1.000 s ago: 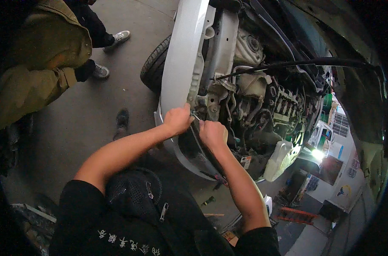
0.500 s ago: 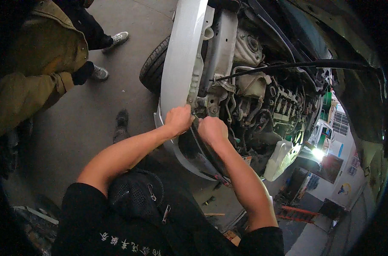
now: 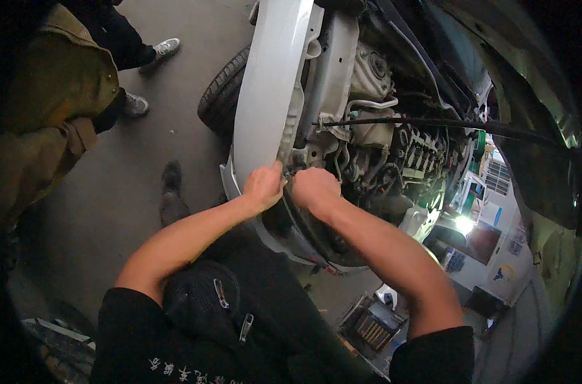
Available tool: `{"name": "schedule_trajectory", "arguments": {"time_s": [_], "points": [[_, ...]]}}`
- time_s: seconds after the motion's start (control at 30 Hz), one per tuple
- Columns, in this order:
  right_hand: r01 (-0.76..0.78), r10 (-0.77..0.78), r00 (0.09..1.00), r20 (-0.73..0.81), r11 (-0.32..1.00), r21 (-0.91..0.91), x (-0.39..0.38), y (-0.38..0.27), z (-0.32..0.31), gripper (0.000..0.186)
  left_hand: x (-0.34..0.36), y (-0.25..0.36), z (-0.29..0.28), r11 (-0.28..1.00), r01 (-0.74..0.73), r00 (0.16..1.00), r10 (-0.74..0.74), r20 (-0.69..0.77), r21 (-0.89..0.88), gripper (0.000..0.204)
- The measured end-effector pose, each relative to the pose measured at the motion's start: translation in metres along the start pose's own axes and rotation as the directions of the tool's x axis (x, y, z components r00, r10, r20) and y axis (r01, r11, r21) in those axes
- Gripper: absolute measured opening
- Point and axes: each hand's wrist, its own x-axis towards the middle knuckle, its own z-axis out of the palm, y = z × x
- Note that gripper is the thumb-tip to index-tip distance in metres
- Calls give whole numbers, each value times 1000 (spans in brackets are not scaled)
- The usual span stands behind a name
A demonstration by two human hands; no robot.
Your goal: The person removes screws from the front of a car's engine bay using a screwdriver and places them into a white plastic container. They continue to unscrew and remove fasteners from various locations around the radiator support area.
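My left hand (image 3: 263, 187) is closed at the front end of the car's white fender (image 3: 272, 83), its fingers pressed to the inner edge. Right beside it, my right hand (image 3: 315, 190) forms a fist with the knuckles up, above the headlight opening (image 3: 279, 219). A small dark metal piece shows in the narrow gap between the hands. The fingers hide what each hand grips, so I cannot make out its kind.
The engine bay (image 3: 393, 147) lies open to the right, crossed by a black hood prop rod (image 3: 425, 121). A front tire (image 3: 224, 93) sticks out at the left. A person in a brown jacket (image 3: 54, 96) stands far left. A bright lamp (image 3: 464, 224) shines at right.
My right elbow has swung out to the right and the right fist has turned, staying by the same spot. My left hand keeps its place on the fender edge. The view has shifted slightly.
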Motion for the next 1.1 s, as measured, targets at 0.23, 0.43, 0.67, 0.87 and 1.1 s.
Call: {"name": "schedule_trajectory", "arguments": {"time_s": [0.23,0.43,0.67,0.87,1.1], "points": [[45,-44,999,6,997,-60,5,-8,-6,23,0,-6,2,997,-73,997,73,-25,4,22],[12,-10,999,47,999,-49,9,-17,-13,23,0,-1,-3,996,-59,998,60,-11,73,18],[-52,59,993,-104,996,72,-12,13,3,23,10,0,-14,961,-166,982,140,127,222,23],[-165,358,866,-351,864,475,-100,121,40,43,30,21,-25,909,-50,977,-40,207,413,30],[-37,660,706,-254,394,918,-184,85,297,32,-15,65,14,631,-543,830,502,242,554,19]]}}
